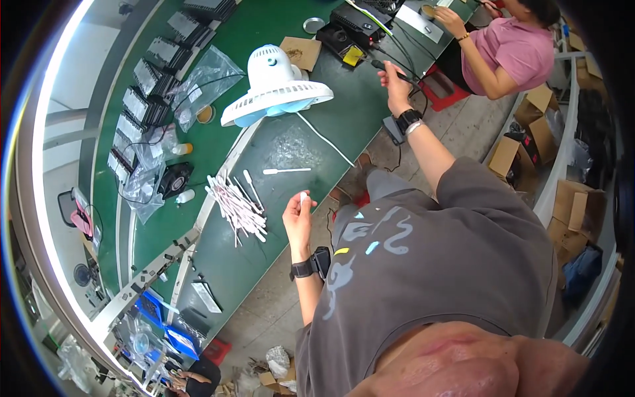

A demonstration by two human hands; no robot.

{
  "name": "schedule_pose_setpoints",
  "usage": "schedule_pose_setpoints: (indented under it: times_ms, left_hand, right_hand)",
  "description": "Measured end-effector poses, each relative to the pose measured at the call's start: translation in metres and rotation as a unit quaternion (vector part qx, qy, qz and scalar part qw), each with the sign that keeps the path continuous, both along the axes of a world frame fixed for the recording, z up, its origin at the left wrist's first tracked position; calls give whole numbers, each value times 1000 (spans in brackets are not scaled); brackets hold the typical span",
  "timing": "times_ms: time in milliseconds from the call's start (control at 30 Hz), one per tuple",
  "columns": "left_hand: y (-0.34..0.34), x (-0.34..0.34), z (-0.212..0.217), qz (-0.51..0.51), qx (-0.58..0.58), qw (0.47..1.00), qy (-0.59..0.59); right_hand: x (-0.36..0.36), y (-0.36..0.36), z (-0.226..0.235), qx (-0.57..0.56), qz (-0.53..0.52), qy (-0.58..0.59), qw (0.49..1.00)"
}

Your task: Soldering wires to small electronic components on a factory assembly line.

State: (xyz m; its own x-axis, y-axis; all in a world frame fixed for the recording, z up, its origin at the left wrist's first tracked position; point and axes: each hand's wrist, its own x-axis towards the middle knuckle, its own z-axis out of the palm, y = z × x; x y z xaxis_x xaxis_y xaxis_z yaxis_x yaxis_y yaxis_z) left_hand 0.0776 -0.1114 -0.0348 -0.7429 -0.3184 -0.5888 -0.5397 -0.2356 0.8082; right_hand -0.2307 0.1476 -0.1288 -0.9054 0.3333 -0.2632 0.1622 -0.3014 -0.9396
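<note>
Your left hand (299, 215) is raised off the bench edge, fingertips pinching a small white piece (303, 196), kept clear of the surface, likely for access. Your right hand (395, 81) is further out, fingers clenched round a dark soldering iron (391, 69), tip pointing toward the far side; cable trails off it. Between: loose white stick (286, 171), pile of white sticks (238, 206) w/in easy reach. White fan (274, 85) sits beyond on the green bench (225, 258). Another person in a pink shirt (512, 49) is at the far end; cardboard boxes (532, 129) on the floor.
</note>
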Motion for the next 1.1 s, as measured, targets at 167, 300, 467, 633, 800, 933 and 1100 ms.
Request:
schedule_pose_setpoints:
  times_ms: [167,300,467,633,800,933,1100]
  left_hand:
    - [4,-1,-2,-3,-3,1000,2]
    - [7,-1,-3,3,6,1000,6]
    - [10,-2,-2,4,9,1000,10]
    - [11,-2,0,3,4,1000,13]
    - [10,-2,6,13,16,1000,-6]
    - [12,-2,1,4,3,1000,5]
    - [9,-13,10,0,8,1000,-15]
  right_hand:
    - [5,-3,-8,49,66,11,997]
    - [7,4,-2,73,114,48,990]
    - [-4,6,-2,166,171,87,967]
    - [2,18,-2,376,216,181,883]
    - [9,17,9,357,202,175,895]
    - [-7,13,-3,37,145,40,988]
    - [-6,13,-12,-8,61,11,998]
